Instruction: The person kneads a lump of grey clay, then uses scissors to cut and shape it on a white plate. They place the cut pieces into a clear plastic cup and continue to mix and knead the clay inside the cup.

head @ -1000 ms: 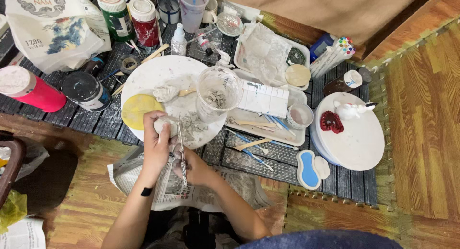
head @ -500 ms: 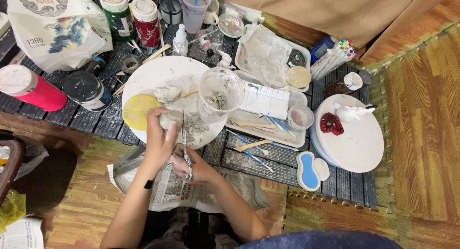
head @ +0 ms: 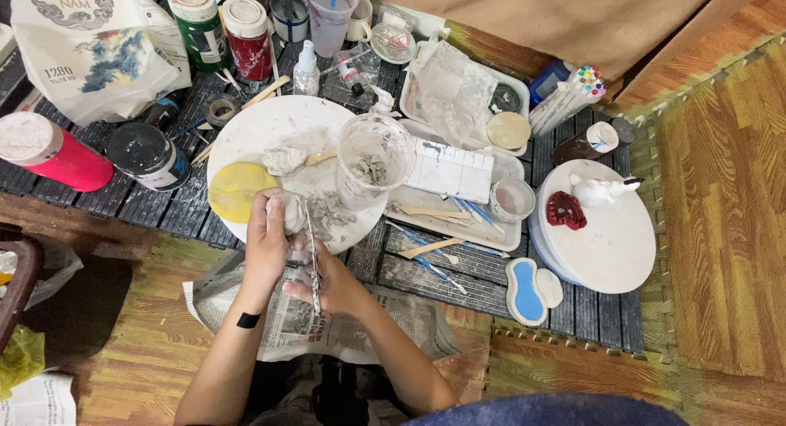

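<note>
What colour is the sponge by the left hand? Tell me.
Yellow. The sponge, beside the left hand, shows best in the head view.

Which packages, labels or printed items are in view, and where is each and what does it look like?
Printed bag: top left, white, with dark lettering and a blue-yellow picture.
Green jar: top, beside the bag, round with a pale lid and a label.
Red jar: right of the green jar, pale lid.
Pink-red canister: far left, lying down.
Dark tin: right of the canister, round, with a white label band.
Newspaper: under the hands, grey print.

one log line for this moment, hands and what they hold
left hand: holds grey clay lump | right hand: holds thin metal tool against it | over white round board
</note>
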